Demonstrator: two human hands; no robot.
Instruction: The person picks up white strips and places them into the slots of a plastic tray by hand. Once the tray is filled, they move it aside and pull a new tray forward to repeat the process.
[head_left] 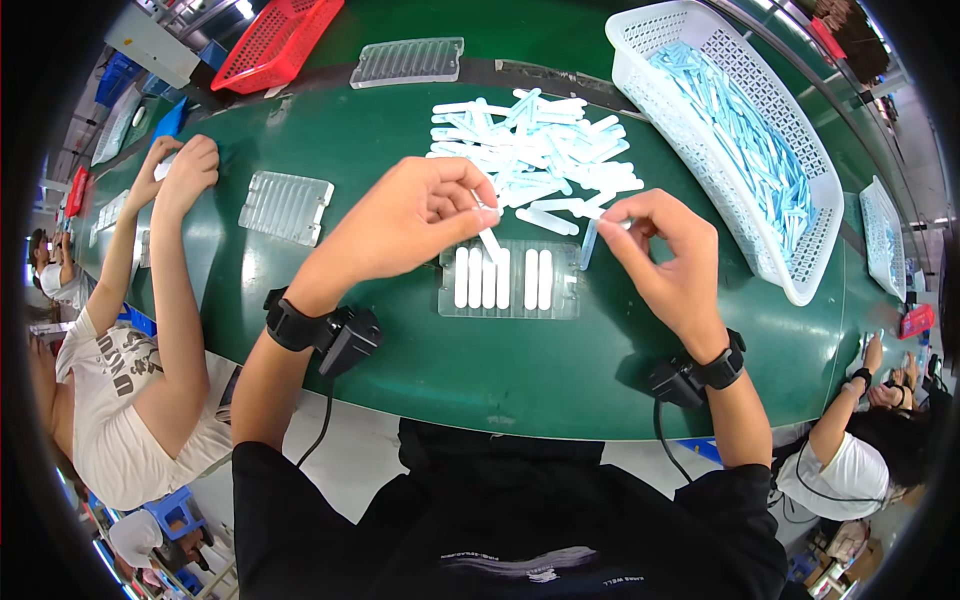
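My left hand [415, 215] pinches a slim white stick with rounded ends [490, 242] and holds it slanted, its lower end over a clear slotted tray [517, 300]. Several white sticks lie side by side in the tray, in two groups with a gap between them. At the tray's right edge, my right hand [672, 255] has thumb and fingers closed on a pale blue stick [588, 244] that points down. Just beyond both hands spreads a loose pile of white and pale blue sticks [530, 150].
A white perforated basket [690, 165] full of pale blue sticks stands at the right. Two more clear trays, one left [287, 207] and one far [408, 62], lie on the green table [400, 350]. A red basket [275, 45] is far left. A co-worker's hands [185, 170] work at left.
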